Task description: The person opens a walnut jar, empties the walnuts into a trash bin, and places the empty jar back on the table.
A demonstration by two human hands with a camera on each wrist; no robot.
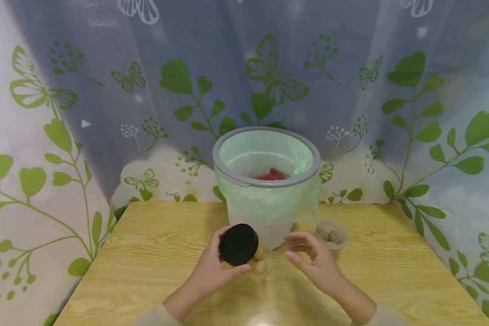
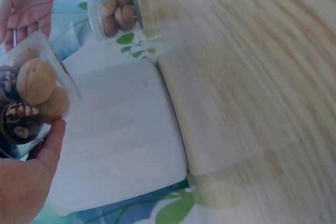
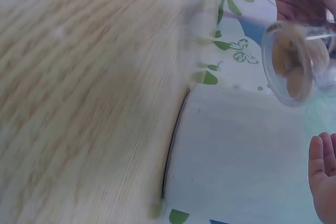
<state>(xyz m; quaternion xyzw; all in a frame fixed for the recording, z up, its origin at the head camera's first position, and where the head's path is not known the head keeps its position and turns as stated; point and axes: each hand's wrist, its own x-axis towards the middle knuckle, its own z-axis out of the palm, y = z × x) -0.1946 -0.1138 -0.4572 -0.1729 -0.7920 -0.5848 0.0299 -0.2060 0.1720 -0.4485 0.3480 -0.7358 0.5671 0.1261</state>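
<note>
Gripping a black-lidded jar (image 1: 244, 256) of walnuts above the wooden table (image 1: 155, 253), the left hand (image 1: 209, 271) faces an empty, loose-fingered right hand (image 1: 315, 262). Left wrist view: walnuts (image 2: 34, 82) inside the jar. Right wrist view: the jar blurred, fingertips (image 3: 323, 166) nearby.

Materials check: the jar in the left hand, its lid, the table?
Jar: clear, glossy, probably plastic, since the walnuts show straight through its wall. Lid: black, smooth, matte, likely plastic. Table: light wood grain with an even, flat sheen, so possibly laminate or veneer rather than solid wood. The left hand grips the jar.
</note>
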